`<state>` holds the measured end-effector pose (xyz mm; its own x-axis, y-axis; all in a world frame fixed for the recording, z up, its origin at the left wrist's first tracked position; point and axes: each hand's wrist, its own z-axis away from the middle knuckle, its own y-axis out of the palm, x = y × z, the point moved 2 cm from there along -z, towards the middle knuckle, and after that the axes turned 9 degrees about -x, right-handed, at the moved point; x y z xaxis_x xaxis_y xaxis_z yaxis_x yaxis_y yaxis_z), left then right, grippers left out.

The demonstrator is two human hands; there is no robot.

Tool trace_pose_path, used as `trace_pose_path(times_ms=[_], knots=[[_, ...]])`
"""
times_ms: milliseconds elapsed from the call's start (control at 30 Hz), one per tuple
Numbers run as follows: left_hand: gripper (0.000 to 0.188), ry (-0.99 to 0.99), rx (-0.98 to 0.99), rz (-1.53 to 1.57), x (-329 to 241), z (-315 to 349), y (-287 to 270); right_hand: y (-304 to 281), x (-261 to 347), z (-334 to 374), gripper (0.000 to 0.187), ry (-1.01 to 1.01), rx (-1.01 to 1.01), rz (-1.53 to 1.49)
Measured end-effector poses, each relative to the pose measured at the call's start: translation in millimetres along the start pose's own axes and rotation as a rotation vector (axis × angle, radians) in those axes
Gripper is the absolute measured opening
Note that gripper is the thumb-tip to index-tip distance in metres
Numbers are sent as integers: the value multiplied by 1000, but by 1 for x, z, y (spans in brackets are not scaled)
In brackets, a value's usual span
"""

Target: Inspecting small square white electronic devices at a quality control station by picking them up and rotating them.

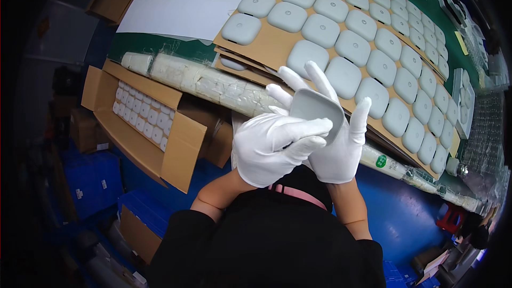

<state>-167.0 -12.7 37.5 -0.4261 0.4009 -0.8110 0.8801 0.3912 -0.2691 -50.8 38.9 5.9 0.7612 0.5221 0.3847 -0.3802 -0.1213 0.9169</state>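
A grey rounded-square plastic cover (pixel 314 104) sits tilted in front of my chest, its hollow side showing. My right hand (pixel 338 154), in a white glove, cradles it against the palm, with fingers stretched up behind it and the thumb raised at its right side. Across the cover's lower part reaches my left hand (pixel 272 146), also white-gloved, with thumb and forefinger close together at the tips. Whether a small piece is pinched there is hidden. Beyond my hands, rows of similar grey covers (pixel 341 77) lie on cardboard sheets (pixel 261 48).
A plastic-wrapped roll (pixel 202 80) runs along the front edge of the green table (pixel 208 50). White sheets (pixel 181 10) lie at the back left. An opened carton (pixel 184 149) at my left holds several rows of pale pieces. A blue box (pixel 152 213) stands below it.
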Motion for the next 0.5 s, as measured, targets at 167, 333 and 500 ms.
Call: trace_pose_path(times_ms=[167,333,500], knots=[[38,-52,-250,317,18,16,-4,-1,13,-2,89,198,-50,-412],[62,-24,-371,471,34,22,0,-5,20,-4,86,190,-52,-520],[67,-45,-374,457,35,23,-3,-3,23,-4,87,182,-52,-509]])
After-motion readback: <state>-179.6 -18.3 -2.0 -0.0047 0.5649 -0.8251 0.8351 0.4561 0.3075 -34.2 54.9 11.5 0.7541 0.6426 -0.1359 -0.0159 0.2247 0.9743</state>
